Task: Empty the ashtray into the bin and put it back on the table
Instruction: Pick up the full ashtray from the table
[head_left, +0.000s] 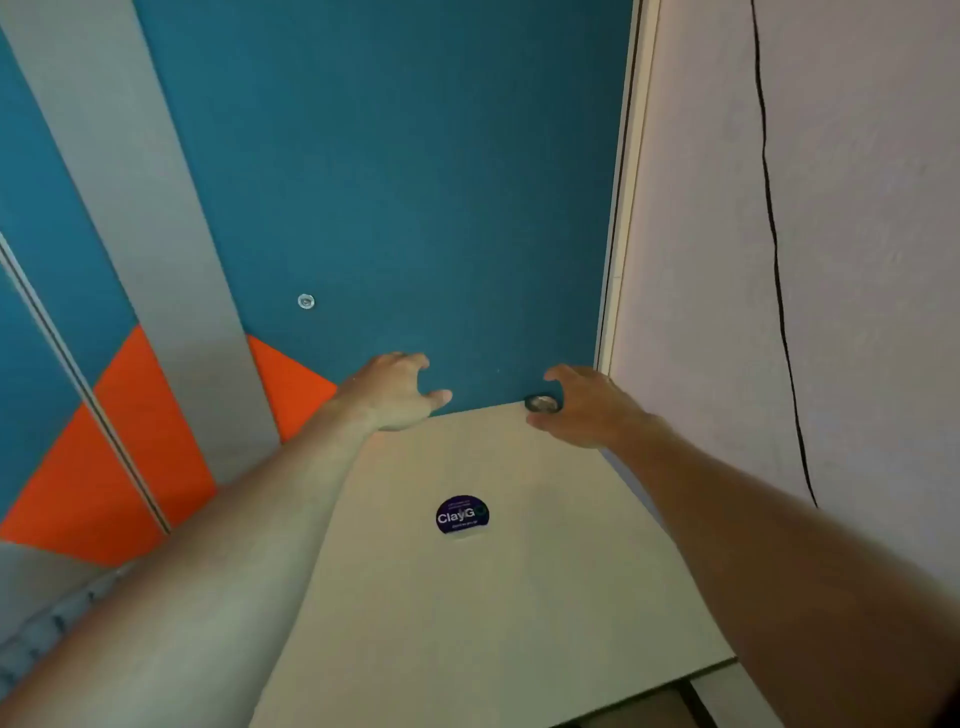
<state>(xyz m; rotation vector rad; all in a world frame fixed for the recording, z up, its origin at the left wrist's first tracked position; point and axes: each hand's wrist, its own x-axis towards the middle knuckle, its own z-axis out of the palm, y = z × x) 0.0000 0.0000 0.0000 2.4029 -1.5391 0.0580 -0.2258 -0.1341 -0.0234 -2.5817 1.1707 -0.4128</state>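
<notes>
A small, dark, round ashtray (542, 403) with a shiny inside sits at the far right corner of the beige table (467, 597), close to the blue wall. My right hand (589, 408) curls around it, thumb against its near edge and fingers arched over its far side. My left hand (395, 395) hovers over the table's far edge, about a hand's width left of the ashtray, holding nothing, fingers spread. No bin is in view.
A round dark "ClayGo" sticker (462, 514) lies mid-table. A blue wall (415, 182) with grey and orange stripes stands right behind the table. A pale wall (857, 260) with a black cable (774, 234) runs along the right side.
</notes>
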